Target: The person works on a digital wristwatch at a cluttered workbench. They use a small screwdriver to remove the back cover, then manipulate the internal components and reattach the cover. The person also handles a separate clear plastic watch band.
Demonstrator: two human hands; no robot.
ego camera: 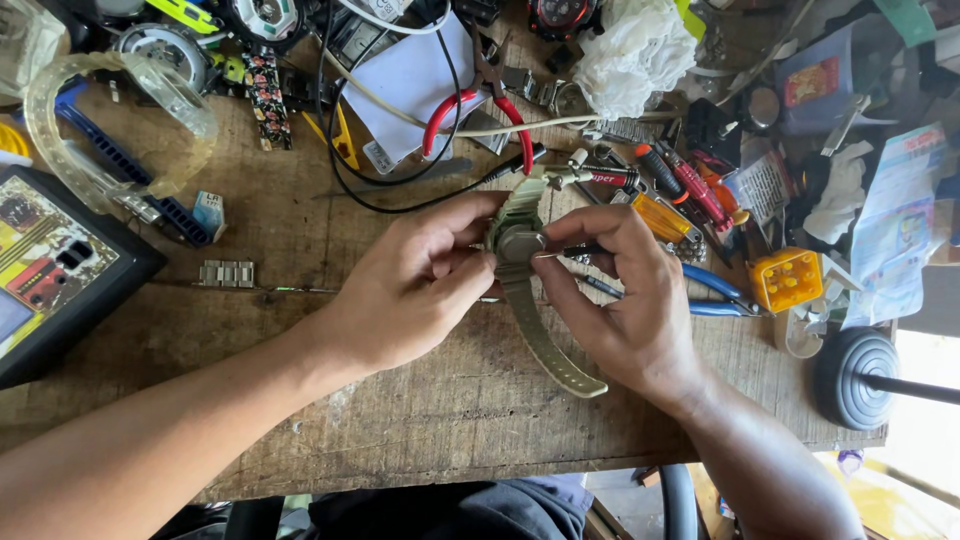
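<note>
Olive-green wristwatch (520, 262) held over the middle of the worn wooden workbench (420, 400), back of the case upward, one strap running toward the far clutter and the other curling down toward the near edge. Left hand (415, 280) clamped on the watch from the side, thumb and fingers closed around the case. Right hand (620, 290) closed on a thin metal tool (560, 254), its tip touching the case back; fingers also resting against the watch. Beyond the hands, red-handled pliers (480, 115) lying on white paper, black cable looped beside them. Just right of the right hand, blue-handled pliers (715, 295), partly hidden behind the fingers; farther right, a small orange box (788, 280) and a black ribbed round base (855, 378) at the bench's edge. To the left, a short piece of metal link band (226, 273) lying well apart from the hands, and a clear yellowed watch strap (110, 110) curved above it. Dark-framed device (60, 270) at the far left edge.
</note>
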